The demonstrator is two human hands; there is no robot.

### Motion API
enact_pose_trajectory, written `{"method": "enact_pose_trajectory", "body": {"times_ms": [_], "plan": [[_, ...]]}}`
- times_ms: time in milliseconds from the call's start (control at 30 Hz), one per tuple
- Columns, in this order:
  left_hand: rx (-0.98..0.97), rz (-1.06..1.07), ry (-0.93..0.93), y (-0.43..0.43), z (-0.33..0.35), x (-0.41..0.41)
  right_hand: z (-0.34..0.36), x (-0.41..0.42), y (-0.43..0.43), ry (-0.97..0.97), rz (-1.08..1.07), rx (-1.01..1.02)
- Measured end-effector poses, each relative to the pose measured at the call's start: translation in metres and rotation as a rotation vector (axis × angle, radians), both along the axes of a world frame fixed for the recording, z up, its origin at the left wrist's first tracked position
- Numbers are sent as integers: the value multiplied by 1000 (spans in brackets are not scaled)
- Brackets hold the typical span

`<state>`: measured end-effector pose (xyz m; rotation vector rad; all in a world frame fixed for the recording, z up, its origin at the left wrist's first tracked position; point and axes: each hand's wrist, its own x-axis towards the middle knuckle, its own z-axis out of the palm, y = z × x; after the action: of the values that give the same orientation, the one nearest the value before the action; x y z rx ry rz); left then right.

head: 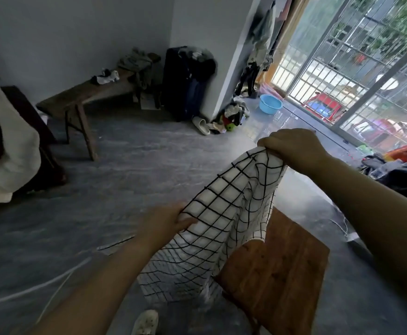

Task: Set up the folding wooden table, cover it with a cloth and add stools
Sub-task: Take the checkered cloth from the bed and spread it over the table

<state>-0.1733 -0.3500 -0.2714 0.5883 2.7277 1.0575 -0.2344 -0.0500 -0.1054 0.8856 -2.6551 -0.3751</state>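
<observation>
A white cloth with a black grid pattern [224,213] hangs between both my hands above the floor. My left hand [166,221] pinches its lower left edge. My right hand [294,148] grips a bunched upper corner, held higher and further away. The cloth's lower part drapes down over the left side of a small reddish-brown wooden table top [277,264], which stands at the lower right under my right forearm. The table's legs are hidden.
A long wooden bench [86,97] with clothes stands along the far wall. A dark suitcase [185,81] leans by the pillar, with a clothes pile and slippers [201,125] at its foot. A blue basin [270,103] sits near the barred window. White cables [52,284] cross the grey floor.
</observation>
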Motion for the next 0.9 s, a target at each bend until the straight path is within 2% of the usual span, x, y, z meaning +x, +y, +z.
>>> {"method": "enact_pose_trajectory", "body": {"times_ms": [167,233,333,433,567,733,900], "plan": [[39,91,-43,9,-10,9,20,-6,37,72,-31,-4],[-11,154,-18,16,-17,13,21,-4,54,93,-22,-29],[18,251,82,34,-16,24,19,4,84,76,26,-67],[-17,399,172,53,-3,36,15,19,119,-51,-29,-129],[-145,545,200,79,14,53,-14,39,175,-234,-14,-38],[-229,525,191,106,28,78,-51,44,213,-304,-55,-109],[-363,492,71,109,17,84,-76,23,215,-459,-87,-104]]}}
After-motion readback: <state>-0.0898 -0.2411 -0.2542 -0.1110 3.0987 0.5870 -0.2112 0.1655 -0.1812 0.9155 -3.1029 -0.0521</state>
